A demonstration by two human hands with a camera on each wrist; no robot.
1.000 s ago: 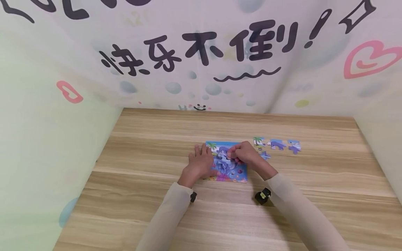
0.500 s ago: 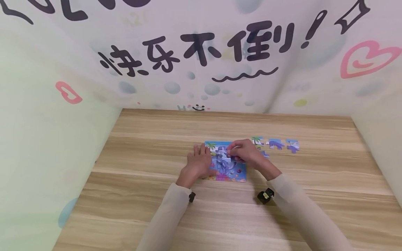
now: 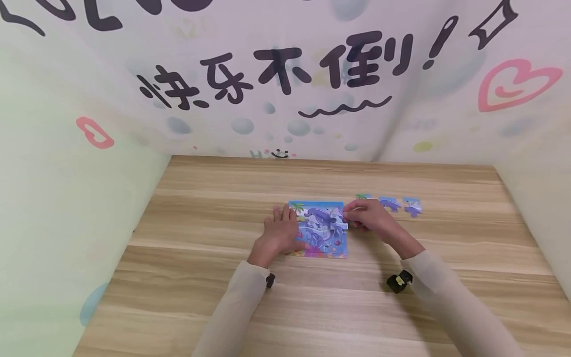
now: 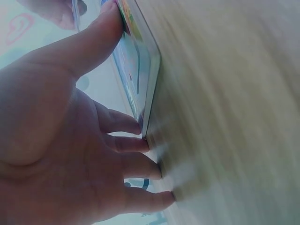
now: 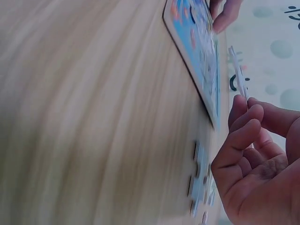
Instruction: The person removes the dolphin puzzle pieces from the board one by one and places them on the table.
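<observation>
A dolphin jigsaw board (image 3: 321, 204) with a blue border lies flat on the wooden table. My left hand (image 3: 278, 235) steadies its left side. In the left wrist view, the thumb (image 4: 101, 44) lies on the board while the other fingertips touch the tabletop beside it. Between thumb and fingers, my right hand (image 3: 373, 219) pinches a thin puzzle piece (image 5: 239, 75) over the board's right edge. The right wrist view shows that piece edge-on, raised above the board; its picture is mostly hidden there.
Loose puzzle pieces lie right of the board: a palm-tree piece (image 3: 363, 197), a dolphin piece (image 3: 389, 204) and another blue piece (image 3: 413, 207). The right hand partly covers that area. A printed cloth wall (image 3: 250, 134) borders the table's back edge.
My right hand has moved right, from over the board's middle to its right edge, with the puzzle piece still pinched. More of the dolphin picture shows. The left hand stays in place.
</observation>
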